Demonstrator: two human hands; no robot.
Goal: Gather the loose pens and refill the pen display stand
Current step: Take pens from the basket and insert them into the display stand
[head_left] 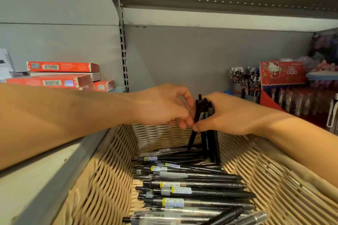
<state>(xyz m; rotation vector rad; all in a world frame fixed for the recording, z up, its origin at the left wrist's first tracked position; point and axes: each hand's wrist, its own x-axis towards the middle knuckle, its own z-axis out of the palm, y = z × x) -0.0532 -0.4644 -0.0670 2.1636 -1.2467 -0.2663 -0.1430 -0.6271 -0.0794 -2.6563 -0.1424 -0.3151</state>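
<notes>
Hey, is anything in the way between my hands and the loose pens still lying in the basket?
Nothing visible blocks them. The loose pens lie uncovered in the wicker basket, below both hands. But the right hand already grips an upright bundle of pens, and the left hand touches it.

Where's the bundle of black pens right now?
Centre of the head view: the bundle of black pens stands upright, gripped by the right hand, tips down in the wicker basket, with the left hand touching it.
</notes>
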